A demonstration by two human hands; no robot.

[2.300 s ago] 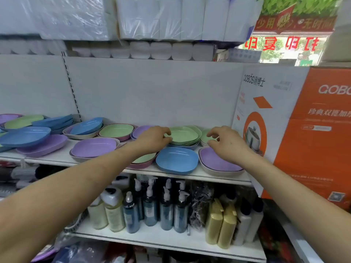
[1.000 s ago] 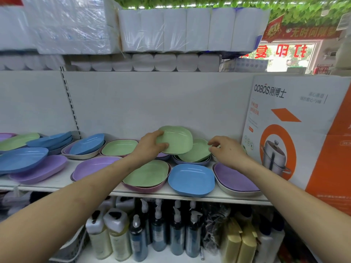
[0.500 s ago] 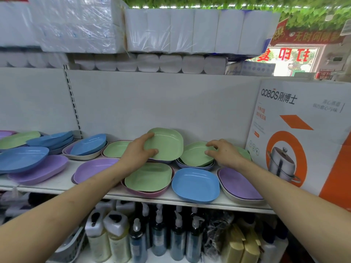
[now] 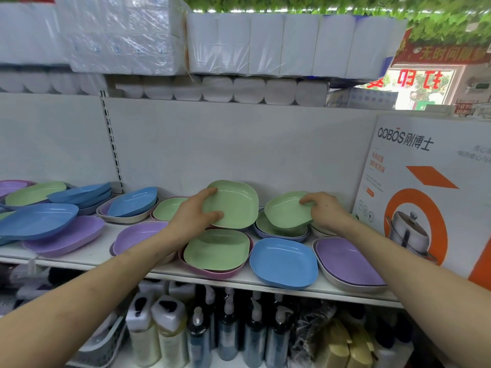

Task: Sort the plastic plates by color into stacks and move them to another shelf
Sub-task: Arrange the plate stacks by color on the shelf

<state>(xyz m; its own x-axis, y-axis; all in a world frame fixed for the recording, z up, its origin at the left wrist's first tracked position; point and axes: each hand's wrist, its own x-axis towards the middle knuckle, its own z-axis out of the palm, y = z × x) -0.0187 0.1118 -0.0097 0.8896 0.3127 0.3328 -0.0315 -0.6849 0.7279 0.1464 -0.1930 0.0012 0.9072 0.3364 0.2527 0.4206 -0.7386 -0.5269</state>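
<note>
Green, blue and purple plastic plates lie mixed on a white shelf point(image 4: 87, 257). My left hand point(image 4: 192, 219) grips a green plate point(image 4: 233, 204) by its left edge and holds it tilted above the shelf. My right hand point(image 4: 322, 209) grips a second green plate point(image 4: 288, 209) by its right rim, lifted off a green plate in a blue one point(image 4: 279, 231). Below the left hand another green plate point(image 4: 216, 249) sits in a pink one. A blue plate point(image 4: 283, 262) and a purple plate point(image 4: 345, 261) lie at the front right.
More blue plates point(image 4: 37, 220), purple plates point(image 4: 66, 236) and green plates point(image 4: 34, 192) pile up at the left. A large orange and white box point(image 4: 425, 187) stands at the shelf's right end. Wrapped paper rolls point(image 4: 265, 43) fill the shelf above; pump bottles point(image 4: 228, 330) stand below.
My left hand has lifted one green plate off the back stack and moved it left. My right hand has taken hold of a second green plate and raised it.
</note>
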